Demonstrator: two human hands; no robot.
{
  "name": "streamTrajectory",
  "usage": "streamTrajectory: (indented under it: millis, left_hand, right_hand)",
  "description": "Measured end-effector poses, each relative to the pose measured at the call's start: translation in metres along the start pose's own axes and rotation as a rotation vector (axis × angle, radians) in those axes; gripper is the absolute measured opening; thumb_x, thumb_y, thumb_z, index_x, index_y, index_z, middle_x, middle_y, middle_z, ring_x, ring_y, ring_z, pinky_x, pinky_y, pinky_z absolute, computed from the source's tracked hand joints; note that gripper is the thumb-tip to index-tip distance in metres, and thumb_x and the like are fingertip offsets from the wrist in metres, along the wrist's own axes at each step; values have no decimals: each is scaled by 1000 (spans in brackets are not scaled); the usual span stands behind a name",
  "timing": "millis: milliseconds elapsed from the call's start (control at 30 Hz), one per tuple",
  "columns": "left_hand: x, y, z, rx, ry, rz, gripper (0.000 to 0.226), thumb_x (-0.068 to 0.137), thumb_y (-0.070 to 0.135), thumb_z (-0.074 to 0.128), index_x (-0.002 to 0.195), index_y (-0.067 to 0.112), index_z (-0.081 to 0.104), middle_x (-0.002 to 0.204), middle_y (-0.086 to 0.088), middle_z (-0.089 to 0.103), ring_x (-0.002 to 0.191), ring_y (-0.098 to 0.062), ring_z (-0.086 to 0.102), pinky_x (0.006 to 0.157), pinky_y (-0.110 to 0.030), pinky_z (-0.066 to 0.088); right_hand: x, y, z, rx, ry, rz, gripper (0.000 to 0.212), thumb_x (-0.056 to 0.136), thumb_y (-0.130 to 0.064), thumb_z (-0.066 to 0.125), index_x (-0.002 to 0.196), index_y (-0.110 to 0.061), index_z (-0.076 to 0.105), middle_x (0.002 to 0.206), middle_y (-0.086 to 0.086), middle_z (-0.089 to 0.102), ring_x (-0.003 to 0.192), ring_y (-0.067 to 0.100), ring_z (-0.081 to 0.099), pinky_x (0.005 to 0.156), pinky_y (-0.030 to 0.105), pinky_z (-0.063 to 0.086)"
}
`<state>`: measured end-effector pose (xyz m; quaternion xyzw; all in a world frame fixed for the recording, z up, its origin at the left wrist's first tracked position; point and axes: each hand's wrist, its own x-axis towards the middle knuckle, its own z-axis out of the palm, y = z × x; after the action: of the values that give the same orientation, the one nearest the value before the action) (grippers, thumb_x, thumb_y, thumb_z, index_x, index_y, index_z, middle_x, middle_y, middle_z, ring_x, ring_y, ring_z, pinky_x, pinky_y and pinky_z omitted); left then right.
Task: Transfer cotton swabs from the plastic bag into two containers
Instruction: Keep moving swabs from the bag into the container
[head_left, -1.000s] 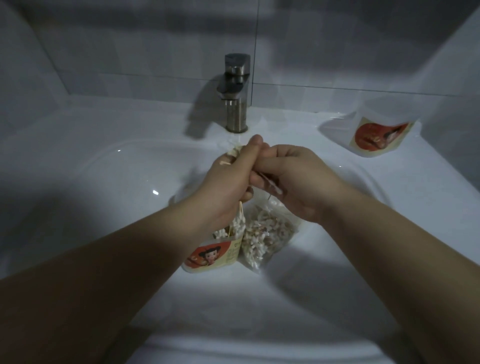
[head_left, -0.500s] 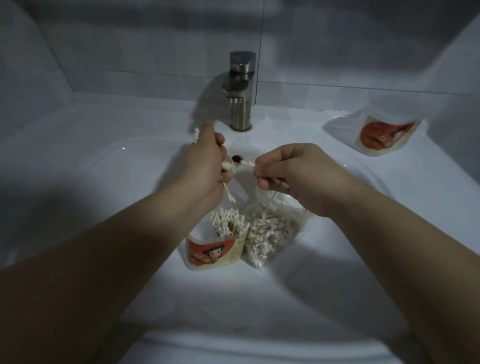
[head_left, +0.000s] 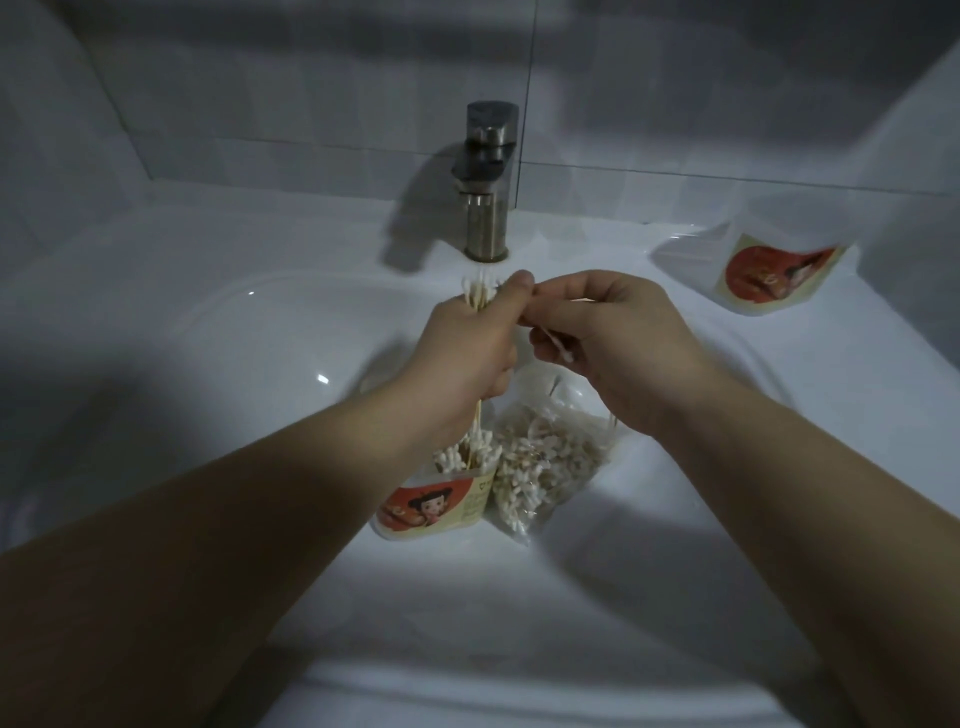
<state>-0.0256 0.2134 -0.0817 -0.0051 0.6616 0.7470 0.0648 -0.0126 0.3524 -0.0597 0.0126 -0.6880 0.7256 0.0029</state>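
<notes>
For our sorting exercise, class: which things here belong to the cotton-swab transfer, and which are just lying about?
Job in hand: left hand gripping a swab bundle; right hand pinching a single swab; plastic bag; labelled container beside it; second container at far right.
Lying about: faucet; sink; tiled wall.

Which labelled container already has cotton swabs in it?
The container in the basin, beside the plastic bag; the ledge container right of the faucet shows none.

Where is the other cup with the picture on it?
In the head view, the other cup sits at the far right on the sink's ledge, right of the faucet and far from the bag of swabs.
</notes>
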Motion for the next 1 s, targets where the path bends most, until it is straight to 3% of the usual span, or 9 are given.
streamTrajectory:
  millis: [133,233,333,533,667,733,867,1000]
  left_hand:
    - [3,1,-4,-72,67,-23,36,107,43,48,88,17,64,56,6,35,43,-9,26,38,-22,22]
    - [6,6,-8,-147,107,-84,40,108,42,45,76,19,50,67,1,45,44,-9,30,36,-21,20]
    - [5,8,-10,-184,25,-139,39,108,44,45,75,23,42,56,6,33,43,-9,24,36,-21,17]
    - [-1,6,-7,-11,-100,-118,42,98,56,59,109,17,70,54,10,28,42,-6,24,37,-20,20]
    - [0,4,-5,4,-41,-57,37,101,47,58,106,14,73,53,7,28,46,-11,23,41,-24,19]
    - [2,5,-5,-24,10,-63,35,105,42,52,96,13,69,54,6,28,46,-11,25,40,-23,20]
    - [1,11,-6,-238,74,-107,44,108,41,47,69,19,44,54,6,35,42,-10,24,36,-21,21]
    - [1,15,-9,-417,73,-113,43,108,43,46,71,21,41,61,4,48,44,-9,26,37,-21,20]
  right_hand:
    - [2,-1,0,-76,33,-43,6,90,5,66,94,1,70,90,18,76,74,25,70,79,40,63]
    - [3,-4,-3,-86,28,-87,19,90,14,58,87,-3,67,87,18,74,74,23,71,78,36,63]
    - [2,-5,-5,-79,17,-126,29,87,21,51,79,-4,62,79,13,72,73,23,71,74,33,62]
    - [1,-8,-8,-75,-94,-124,40,82,26,48,75,-12,43,76,9,52,72,29,69,71,34,60]
    - [-2,-7,-4,-138,-224,-91,41,82,26,50,76,-13,39,79,5,59,70,33,71,69,35,59]
    - [-2,-6,-4,-146,-259,-80,40,83,25,53,77,-12,40,79,1,62,71,37,71,69,36,60]
    - [-5,-2,-1,-416,-270,-136,27,86,-2,74,84,-12,48,83,8,59,69,30,72,64,41,62]
    - [-9,2,3,-689,-375,-22,40,73,-50,84,83,-14,69,70,5,71,61,18,71,52,27,53]
